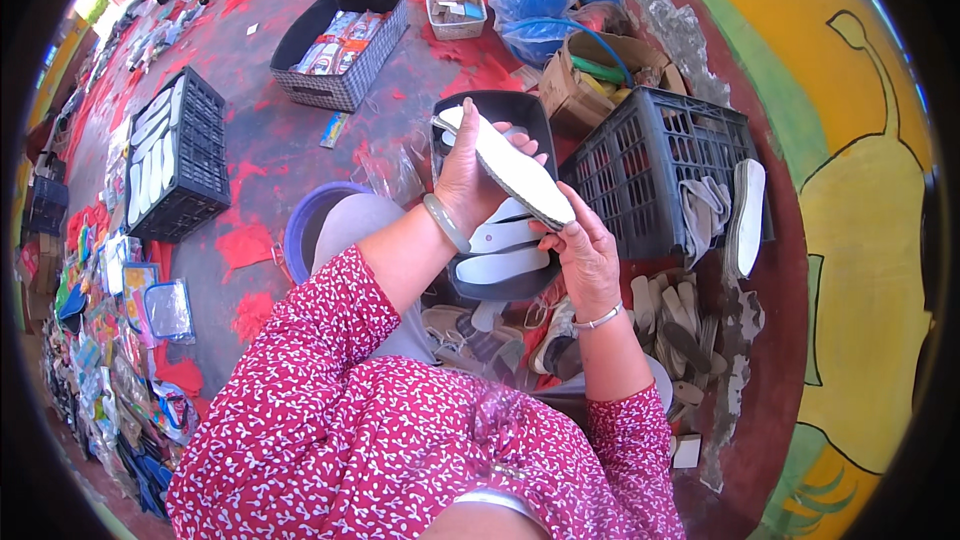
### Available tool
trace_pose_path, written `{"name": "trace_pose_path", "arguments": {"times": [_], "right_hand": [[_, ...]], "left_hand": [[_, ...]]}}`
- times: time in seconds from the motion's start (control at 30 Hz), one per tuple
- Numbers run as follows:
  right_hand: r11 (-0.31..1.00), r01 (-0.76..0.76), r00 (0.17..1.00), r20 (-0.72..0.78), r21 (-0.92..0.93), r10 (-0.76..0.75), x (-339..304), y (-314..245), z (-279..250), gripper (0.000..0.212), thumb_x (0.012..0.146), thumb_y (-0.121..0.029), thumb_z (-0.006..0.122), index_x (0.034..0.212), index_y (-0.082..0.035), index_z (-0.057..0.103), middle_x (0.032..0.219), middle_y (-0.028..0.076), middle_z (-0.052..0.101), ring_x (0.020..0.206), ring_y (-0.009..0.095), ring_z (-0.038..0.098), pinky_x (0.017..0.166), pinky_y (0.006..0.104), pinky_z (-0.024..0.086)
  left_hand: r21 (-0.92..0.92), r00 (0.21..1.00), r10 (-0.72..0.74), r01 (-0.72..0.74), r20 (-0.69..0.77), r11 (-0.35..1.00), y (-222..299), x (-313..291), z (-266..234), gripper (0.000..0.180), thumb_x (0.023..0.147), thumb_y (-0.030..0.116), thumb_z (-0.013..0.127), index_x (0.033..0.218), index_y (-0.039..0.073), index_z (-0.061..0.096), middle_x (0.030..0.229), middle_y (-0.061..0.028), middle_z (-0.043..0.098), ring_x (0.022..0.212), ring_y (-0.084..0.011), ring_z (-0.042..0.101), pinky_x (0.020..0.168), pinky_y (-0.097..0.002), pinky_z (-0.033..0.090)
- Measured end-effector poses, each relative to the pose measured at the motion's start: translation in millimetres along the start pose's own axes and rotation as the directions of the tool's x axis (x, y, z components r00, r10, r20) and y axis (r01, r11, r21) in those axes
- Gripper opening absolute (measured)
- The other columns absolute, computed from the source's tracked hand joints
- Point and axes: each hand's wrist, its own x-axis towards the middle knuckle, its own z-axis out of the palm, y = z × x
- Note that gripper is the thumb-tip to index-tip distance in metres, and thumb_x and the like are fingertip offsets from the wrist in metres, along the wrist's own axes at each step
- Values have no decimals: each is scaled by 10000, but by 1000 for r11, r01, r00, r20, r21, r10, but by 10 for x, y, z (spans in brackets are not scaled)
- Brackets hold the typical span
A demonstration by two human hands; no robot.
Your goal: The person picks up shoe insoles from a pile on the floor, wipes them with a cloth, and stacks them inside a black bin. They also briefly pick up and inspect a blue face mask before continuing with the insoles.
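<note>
A white shoe sole [522, 172] with a dark, ridged edge is held up slantwise between my two hands. My left hand [478, 168] is wrapped round its far end, thumb along the edge and fingers behind it. The near end is pinched by my right hand [588, 252], thumb on the near side. Below the held sole, a dark grey tub [545, 130] holds more white soles [503, 265] lying side by side. Whether the held sole is a single layer or a stack, I cannot tell.
To the right stands a black plastic crate [650, 165] with a grey cloth [705, 212] and white soles [747, 220] at its side. Loose soles [680, 325] are piled below it. A purple basin [300, 230], a crate of soles [205, 155] and a checked bin [365, 80] are leftward.
</note>
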Motion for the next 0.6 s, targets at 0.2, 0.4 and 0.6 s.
{"name": "trace_pose_path", "arguments": {"times": [0.2,0.4,0.6], "right_hand": [[999,-48,999,7,22,48,-12,-17,12,544,885,-197,583,1321,53,374,1120,157,585,919,235,627,693,242,498],[898,-366,924,-17,245,381,9,-36,-39,431,911,-286,522,1193,35,465,999,131,622,877,236,637,629,277,529],[932,-323,934,-102,164,342,-15,11,-29,308,887,-190,573,1111,20,540,955,75,634,797,143,625,680,265,515]], "left_hand": [[38,1000,-6,5,29,999,0,41,-47,493,821,449,614,1047,49,434,857,-124,560,847,-280,586,865,-486,470],[226,958,61,-127,279,966,10,-5,-41,424,824,244,618,1132,58,393,813,-101,578,815,-258,616,806,-427,501],[353,864,-76,-122,497,928,-19,-133,39,583,786,156,630,1282,39,348,1001,-149,612,963,-264,603,877,-400,483]]}}
